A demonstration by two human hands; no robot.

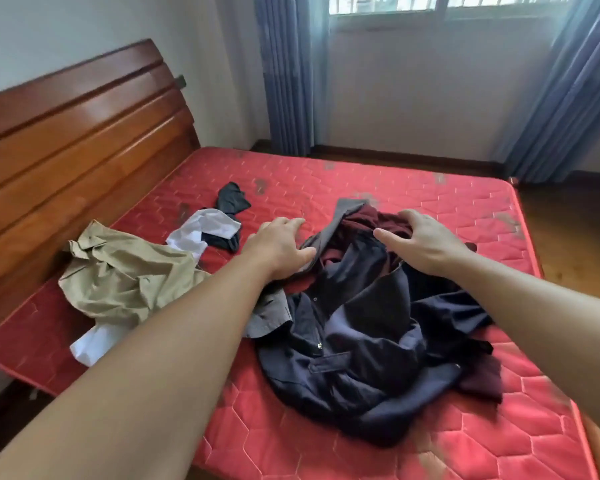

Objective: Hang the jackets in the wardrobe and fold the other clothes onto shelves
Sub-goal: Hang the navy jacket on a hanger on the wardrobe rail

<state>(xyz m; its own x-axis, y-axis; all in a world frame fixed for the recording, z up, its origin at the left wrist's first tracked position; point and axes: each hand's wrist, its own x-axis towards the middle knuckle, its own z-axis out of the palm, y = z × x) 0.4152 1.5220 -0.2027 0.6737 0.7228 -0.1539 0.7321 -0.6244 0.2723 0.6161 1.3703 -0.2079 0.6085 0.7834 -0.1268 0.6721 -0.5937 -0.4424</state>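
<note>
A heap of clothes lies on the red mattress (413,188): a dark navy jacket (354,341) on top, a maroon garment (364,216) and a grey garment (329,226) under it. My left hand (278,244) rests on the heap's left edge, fingers spread, thumb touching the grey cloth. Over the maroon cloth at the heap's far side sits my right hand (420,237), fingers spread and curled down. Neither hand has closed on cloth. A khaki jacket (125,278) lies crumpled to the left.
A white garment (201,230) and a small black one (231,199) lie beyond the khaki jacket, and more white cloth (94,341) shows under it. A wooden headboard (70,133) stands at the left. Blue curtains (288,74) and a window are behind the bed.
</note>
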